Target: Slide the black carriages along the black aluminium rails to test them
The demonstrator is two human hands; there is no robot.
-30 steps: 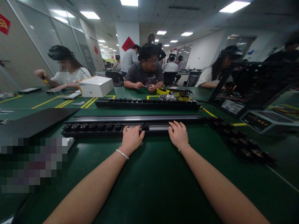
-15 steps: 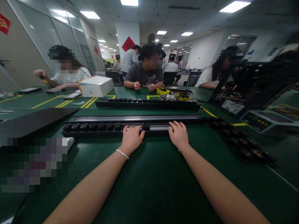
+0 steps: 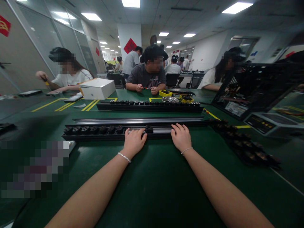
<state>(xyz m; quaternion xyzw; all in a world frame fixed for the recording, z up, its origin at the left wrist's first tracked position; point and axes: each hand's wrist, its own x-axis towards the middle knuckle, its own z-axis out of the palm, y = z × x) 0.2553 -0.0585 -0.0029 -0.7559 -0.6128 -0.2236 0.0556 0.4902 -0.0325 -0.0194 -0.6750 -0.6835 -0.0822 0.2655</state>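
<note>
A long black rail (image 3: 111, 137) with a silvery channel lies across the table in front of me. Several round-faced black modules (image 3: 95, 129) sit in a row along its left part. My left hand (image 3: 134, 140) rests over the rail's middle, fingers stretched and thumb apart. Just right of those fingers, a single black module (image 3: 149, 129) sits in the channel. Farther right, my right hand (image 3: 181, 136) lies with spread fingers on the rail's near side, over the bare channel. Neither palm's underside shows.
Behind lie an empty-channel rail (image 3: 140, 120) and another module-filled rail (image 3: 152, 108). Loose black modules (image 3: 247, 144) are heaped at right, near a scale (image 3: 266, 125) and an open computer case (image 3: 251, 88). A white box (image 3: 98, 89) and yellow trays (image 3: 165, 93) stand farther back. Co-workers sit opposite.
The large dark panel at the left has gone from its place, and a smaller dark object now shows at the left edge. My hands and the rail stay practically still.
</note>
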